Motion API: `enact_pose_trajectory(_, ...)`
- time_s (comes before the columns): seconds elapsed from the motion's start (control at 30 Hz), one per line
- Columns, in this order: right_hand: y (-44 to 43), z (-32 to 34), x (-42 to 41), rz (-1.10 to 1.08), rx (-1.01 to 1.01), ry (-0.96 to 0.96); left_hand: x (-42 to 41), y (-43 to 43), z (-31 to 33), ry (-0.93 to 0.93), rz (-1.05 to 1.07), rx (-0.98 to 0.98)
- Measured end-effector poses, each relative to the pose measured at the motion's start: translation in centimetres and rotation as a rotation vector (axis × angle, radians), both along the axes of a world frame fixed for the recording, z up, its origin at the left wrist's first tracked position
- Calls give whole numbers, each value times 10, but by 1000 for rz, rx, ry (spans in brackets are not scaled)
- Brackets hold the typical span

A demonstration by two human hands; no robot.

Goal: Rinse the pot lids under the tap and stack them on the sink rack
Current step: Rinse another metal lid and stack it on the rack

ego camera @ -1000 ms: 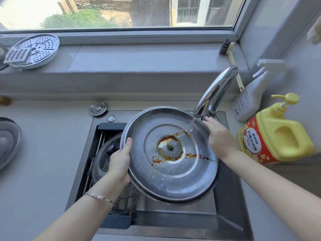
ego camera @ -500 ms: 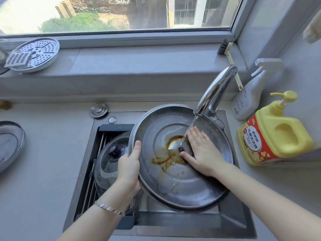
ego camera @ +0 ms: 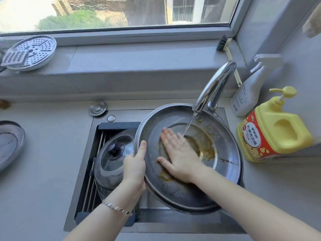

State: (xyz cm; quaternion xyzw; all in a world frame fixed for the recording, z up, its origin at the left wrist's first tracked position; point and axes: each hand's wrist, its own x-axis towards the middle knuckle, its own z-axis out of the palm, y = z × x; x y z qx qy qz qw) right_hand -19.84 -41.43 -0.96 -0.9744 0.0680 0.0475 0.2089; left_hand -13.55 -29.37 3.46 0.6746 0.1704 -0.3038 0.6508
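**Sink station: steel lid under running tap**

- Large steel lid is held over the sink, hollow side up toward the camera. It is round, so it has no long axis. Brown residue lies around its centre.
- Left hand grips the lid's rim at 9 o'clock, thumb on the inner face and fingers curled beneath.
- Right hand lies flat on the inner face, fingers straight and together, pointing to 11 o'clock.
- Tap arches in from 1 o'clock. A thin stream lands just right of the fingertips.
- Glass lid (black knob up) rests on the sink rack, at 9 o'clock of the steel lid and partly behind it.
- Yellow detergent bottle stands at 3 o'clock on the counter.
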Motion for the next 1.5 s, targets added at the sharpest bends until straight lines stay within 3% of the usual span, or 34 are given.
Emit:
enact_pose_trajectory(0.07, 23, 3, -10, 207, 65, -22, 2, 0, 0, -6, 14, -9)
enact_pose_trajectory(0.13, 12, -3, -20, 259, -11, -72, 8, 8, 0, 2, 34, -13)
enact_pose_trajectory(0.2, -19, -10, -22, 78, -65, -45, 11, 15, 0, -4, 37, -1)
enact_pose_trajectory(0.27, -43, -13, -16, -109, -79, 96, 9, 15, 0, -2, 17, 9)
enact_pose_trajectory(0.33, -35, -8, 0, -169, -81, 123, 4, 9, -1, 8, -1, 9)
enact_pose_trajectory(0.53, 22, 0, -8, 208, 72, -45, 0, 6, -7, -48, -35, 44)
enact_pose_trajectory(0.6, -4, -12, -12, 69, 1, -42, 0, 12, -5, -29, -24, 68)
enact_pose_trajectory(0.67, -30, -21, -12, -201, -44, 69, -1, 17, -6, -52, -51, 89)
enact_pose_trajectory(0.77, -22, -23, -6, -491, 26, 82, -3, 14, -1, -116, -104, 125)
enact_pose_trajectory(0.9, 30, -9, -4, -139, 179, -73, -3, 2, 6, -179, -135, 160)
enact_pose_trajectory(0.97, 27, -8, -5, -70, 183, -94, 0, 2, 7, -184, -142, 155)
enact_pose_trajectory(1.1, -5, -32, -21, -305, 137, 27, 9, 7, 9, -267, -168, 200)
enact_pose_trajectory(1.3, -28, -65, -72, -517, 49, 405, 22, 8, 36, -619, -241, 364)
enact_pose_trajectory(1.4, -27, -63, -72, -606, 94, 400, 19, 4, 51, -723, -314, 410)
enact_pose_trajectory(1.5, -10, -51, -56, -608, 308, 253, 16, -1, 55, -743, -332, 436)
